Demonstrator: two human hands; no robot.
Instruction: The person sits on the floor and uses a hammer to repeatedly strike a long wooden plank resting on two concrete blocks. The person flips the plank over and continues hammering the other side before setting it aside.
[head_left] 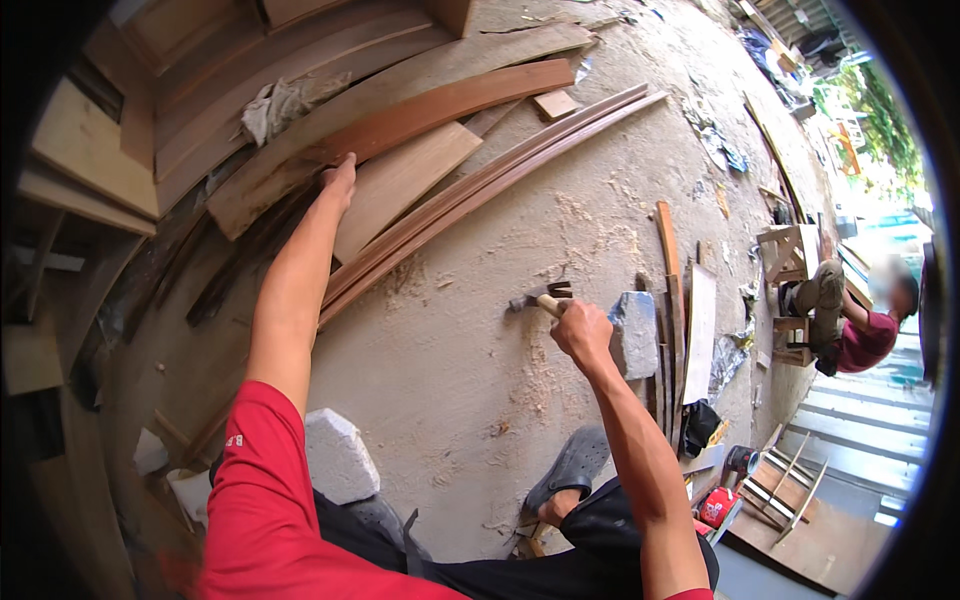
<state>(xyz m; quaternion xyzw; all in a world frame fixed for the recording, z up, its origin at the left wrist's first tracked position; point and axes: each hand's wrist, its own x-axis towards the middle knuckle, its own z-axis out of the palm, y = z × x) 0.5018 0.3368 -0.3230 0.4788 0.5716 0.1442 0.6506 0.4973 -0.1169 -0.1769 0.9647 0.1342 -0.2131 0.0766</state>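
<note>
My left arm stretches forward to the lower edge of a long reddish-brown wooden plank (450,103). My left hand (341,182) closes on that edge; most of its fingers are hidden. A wider, paler board (540,42) lies behind the plank, and a flat light-brown board (410,180) rests just in front of it. My right hand (582,330) is wrapped round the wooden handle of a claw hammer (548,297), gripping it close to the head. The hammer is over the dusty concrete floor, beside a grey-white block (633,335).
Long narrow wood strips (490,180) lie diagonally ahead. Another pale block (340,455) is near my left leg. Upright-looking wood offcuts (672,300) lie to the right. A person in a dark red shirt (868,343) sits at the far right. Wooden furniture (290,75) stands at the left.
</note>
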